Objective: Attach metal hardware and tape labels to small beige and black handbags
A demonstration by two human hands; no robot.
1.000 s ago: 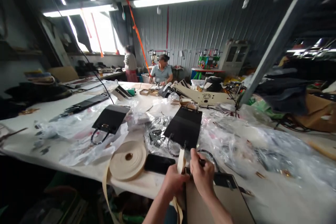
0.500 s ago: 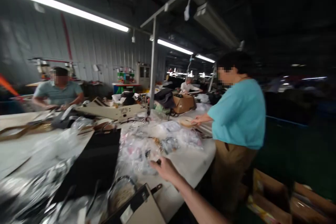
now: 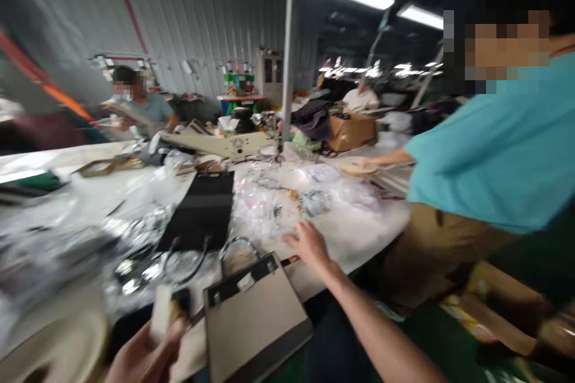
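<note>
Near the bench's (image 3: 359, 228) front edge, the left hand (image 3: 150, 347) grips a pale strip (image 3: 160, 314) beside the beige panel (image 3: 254, 326), while the right hand (image 3: 312, 246), fingers loosely parted, seems mid-reach, calling for a careful pinch.

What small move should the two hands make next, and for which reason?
Probably the right hand should move across to the cream strip and take its top end. The left hand holds this strip up, left of the beige panel, while the right hand is over the table, away from the strip, with nothing clearly visible in its grip.
</note>
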